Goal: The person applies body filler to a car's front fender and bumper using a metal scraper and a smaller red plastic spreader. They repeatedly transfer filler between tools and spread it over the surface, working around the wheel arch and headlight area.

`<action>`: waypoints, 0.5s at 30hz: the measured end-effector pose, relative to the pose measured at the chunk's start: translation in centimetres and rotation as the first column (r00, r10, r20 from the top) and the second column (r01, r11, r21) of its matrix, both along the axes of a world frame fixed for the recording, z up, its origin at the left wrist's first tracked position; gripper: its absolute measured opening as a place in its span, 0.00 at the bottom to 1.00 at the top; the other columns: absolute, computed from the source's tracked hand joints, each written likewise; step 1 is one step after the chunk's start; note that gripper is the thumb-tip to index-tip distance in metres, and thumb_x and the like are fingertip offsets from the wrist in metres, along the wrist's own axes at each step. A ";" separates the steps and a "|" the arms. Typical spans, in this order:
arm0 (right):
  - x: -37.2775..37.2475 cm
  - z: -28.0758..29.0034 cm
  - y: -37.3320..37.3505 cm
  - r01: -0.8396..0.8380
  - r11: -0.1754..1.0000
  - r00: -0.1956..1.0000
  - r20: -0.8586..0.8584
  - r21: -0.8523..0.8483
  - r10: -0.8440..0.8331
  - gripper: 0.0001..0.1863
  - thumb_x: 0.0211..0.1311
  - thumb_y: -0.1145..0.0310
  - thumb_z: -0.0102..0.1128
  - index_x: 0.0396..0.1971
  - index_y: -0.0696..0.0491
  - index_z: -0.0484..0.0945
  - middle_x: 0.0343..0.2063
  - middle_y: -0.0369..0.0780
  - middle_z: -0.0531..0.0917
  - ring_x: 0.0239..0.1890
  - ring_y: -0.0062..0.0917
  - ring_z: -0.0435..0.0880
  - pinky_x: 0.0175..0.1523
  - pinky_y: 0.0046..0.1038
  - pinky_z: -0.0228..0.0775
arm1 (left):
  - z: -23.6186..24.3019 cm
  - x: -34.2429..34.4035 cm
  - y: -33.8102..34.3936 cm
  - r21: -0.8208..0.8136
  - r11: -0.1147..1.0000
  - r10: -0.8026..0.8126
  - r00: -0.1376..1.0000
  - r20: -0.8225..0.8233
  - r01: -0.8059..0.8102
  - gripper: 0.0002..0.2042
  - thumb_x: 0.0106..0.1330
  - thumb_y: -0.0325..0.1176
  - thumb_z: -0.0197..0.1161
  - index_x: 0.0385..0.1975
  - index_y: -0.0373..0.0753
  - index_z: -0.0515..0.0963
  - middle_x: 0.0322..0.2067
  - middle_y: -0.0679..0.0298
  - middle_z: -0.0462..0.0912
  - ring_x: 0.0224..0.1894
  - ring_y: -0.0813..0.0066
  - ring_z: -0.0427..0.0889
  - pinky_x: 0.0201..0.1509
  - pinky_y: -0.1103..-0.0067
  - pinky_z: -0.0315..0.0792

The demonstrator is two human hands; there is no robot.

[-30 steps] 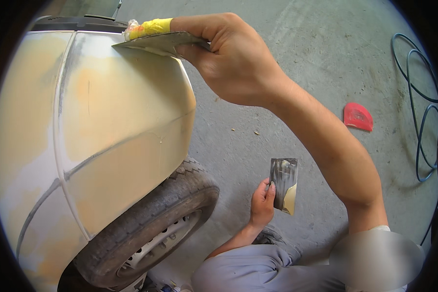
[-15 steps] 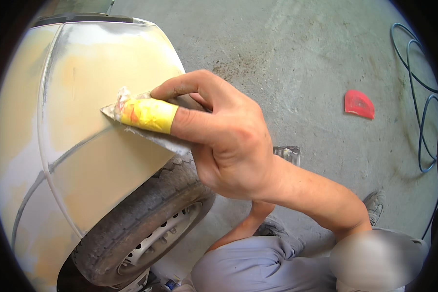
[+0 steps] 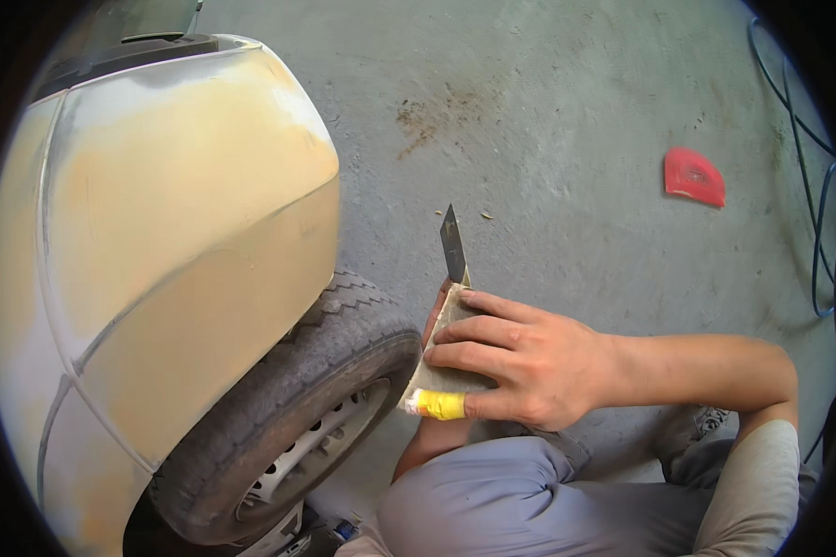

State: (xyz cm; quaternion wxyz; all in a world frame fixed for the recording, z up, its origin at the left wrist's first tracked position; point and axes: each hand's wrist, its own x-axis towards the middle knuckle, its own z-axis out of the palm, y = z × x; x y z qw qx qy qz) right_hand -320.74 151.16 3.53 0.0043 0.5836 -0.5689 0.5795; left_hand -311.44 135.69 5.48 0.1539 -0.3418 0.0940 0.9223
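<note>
My right hand (image 3: pixel 548 371) has its fingers laid across the broad face of a flat, grey-beige putty spreader (image 3: pixel 450 371). Yellow tape wraps the thumb, with whitish residue at its tip. Behind the spreader is my left hand (image 3: pixel 437 316), mostly hidden, closed on a dark metal plate (image 3: pixel 452 249) that sticks up past the spreader's top corner. Whether spreader and plate touch, I cannot tell. Both hands are off the car body panel (image 3: pixel 204 213), right of the tyre. The panel is sanded, with pale yellow filler patches and grey lines along its creases.
Under the panel edge sits a car wheel (image 3: pixel 297 427) with a worn tyre. A red, half-round pad (image 3: pixel 695 178) lies on the concrete floor (image 3: pixel 576 111). Blue hose (image 3: pixel 817 232) loops at the far right. My bent knee (image 3: pixel 474 492) is at the bottom.
My right hand has drawn the spreader off the panel, moving right and down to my left hand's plate. The plate now shows edge-on above the spreader. The view has shifted slightly.
</note>
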 end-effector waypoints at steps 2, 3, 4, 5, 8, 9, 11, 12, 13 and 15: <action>0.2 -0.8 0.9 -0.054 0.999 0.996 -0.071 0.002 0.054 0.20 0.59 0.63 0.56 0.49 0.52 0.84 0.53 0.47 0.78 0.61 0.41 0.77 0.72 0.55 0.63 | -0.2 -0.1 -0.1 0.047 0.997 0.063 0.998 0.026 -0.064 0.14 0.81 0.39 0.52 0.51 0.37 0.79 0.46 0.59 0.85 0.47 0.70 0.84 0.52 0.67 0.79; 0.1 -1.4 1.3 -0.047 0.999 0.995 -0.086 -0.021 0.045 0.20 0.59 0.62 0.55 0.49 0.53 0.84 0.54 0.46 0.78 0.61 0.40 0.76 0.72 0.56 0.62 | -0.7 -0.1 -0.1 0.047 0.993 0.108 0.994 0.017 -0.108 0.14 0.81 0.39 0.52 0.51 0.37 0.79 0.46 0.59 0.85 0.46 0.71 0.85 0.52 0.67 0.79; -0.2 -1.9 1.6 -0.052 0.998 0.996 -0.080 -0.036 0.049 0.20 0.59 0.61 0.55 0.49 0.53 0.84 0.54 0.46 0.78 0.62 0.40 0.76 0.73 0.57 0.62 | -1.8 -0.1 0.6 0.025 0.977 0.214 0.973 -0.084 -0.212 0.16 0.82 0.42 0.48 0.53 0.40 0.78 0.49 0.59 0.84 0.47 0.67 0.85 0.52 0.65 0.81; -0.7 -2.5 2.0 -0.028 1.000 0.994 -0.103 -0.014 0.026 0.21 0.59 0.62 0.56 0.49 0.54 0.84 0.54 0.46 0.78 0.62 0.40 0.77 0.72 0.56 0.63 | -2.3 -0.2 0.4 -0.128 0.973 0.168 0.970 -0.176 -0.192 0.17 0.83 0.41 0.44 0.60 0.40 0.73 0.51 0.58 0.83 0.50 0.64 0.85 0.55 0.63 0.81; -2.7 -4.5 3.1 0.032 0.998 0.986 -0.168 0.049 -0.023 0.19 0.60 0.63 0.57 0.50 0.51 0.84 0.54 0.45 0.78 0.61 0.40 0.77 0.70 0.57 0.65 | -3.7 0.8 1.4 -0.657 0.735 0.165 0.984 -0.063 -0.165 0.18 0.83 0.36 0.43 0.66 0.36 0.68 0.52 0.56 0.82 0.47 0.67 0.85 0.52 0.70 0.82; -3.6 -5.2 3.6 0.032 0.993 0.989 -0.150 0.111 -0.015 0.19 0.61 0.63 0.57 0.52 0.49 0.84 0.53 0.44 0.79 0.61 0.40 0.77 0.69 0.58 0.67 | -4.2 0.9 1.2 -0.649 0.737 0.234 0.972 -0.021 -0.192 0.18 0.83 0.36 0.43 0.65 0.36 0.69 0.48 0.57 0.82 0.41 0.71 0.83 0.45 0.75 0.80; -5.2 -6.5 4.2 0.142 0.973 0.966 -0.240 0.183 -0.095 0.21 0.61 0.65 0.58 0.55 0.48 0.83 0.53 0.44 0.79 0.60 0.39 0.77 0.68 0.55 0.69 | -4.4 1.6 0.9 -0.586 0.771 0.293 0.956 -0.023 -0.250 0.17 0.82 0.34 0.43 0.64 0.35 0.69 0.34 0.62 0.81 0.24 0.80 0.73 0.28 0.85 0.70; -5.9 -6.9 4.5 0.165 0.942 0.958 -0.273 0.293 -0.083 0.21 0.60 0.66 0.60 0.55 0.47 0.83 0.52 0.43 0.80 0.59 0.39 0.78 0.67 0.52 0.71 | -4.4 1.9 0.5 -0.576 0.761 0.308 0.948 -0.084 -0.299 0.17 0.82 0.34 0.44 0.64 0.35 0.69 0.32 0.63 0.80 0.23 0.80 0.72 0.27 0.85 0.69; -6.4 -7.3 4.2 0.206 0.938 0.961 -0.239 0.278 -0.140 0.20 0.61 0.68 0.60 0.54 0.48 0.84 0.50 0.43 0.81 0.56 0.38 0.80 0.64 0.48 0.73 | -4.4 2.2 0.1 -0.527 0.783 0.273 0.943 -0.188 -0.331 0.17 0.82 0.33 0.44 0.64 0.35 0.69 0.29 0.63 0.79 0.22 0.80 0.71 0.26 0.85 0.69; -7.4 -7.3 2.9 0.258 0.902 0.965 -0.134 0.346 -0.225 0.18 0.62 0.72 0.61 0.52 0.50 0.84 0.45 0.42 0.83 0.50 0.37 0.83 0.57 0.41 0.78 | -4.7 2.7 -0.6 -0.415 0.809 0.295 0.898 -0.325 -0.416 0.17 0.81 0.32 0.45 0.63 0.35 0.72 0.23 0.66 0.75 0.20 0.80 0.69 0.24 0.85 0.65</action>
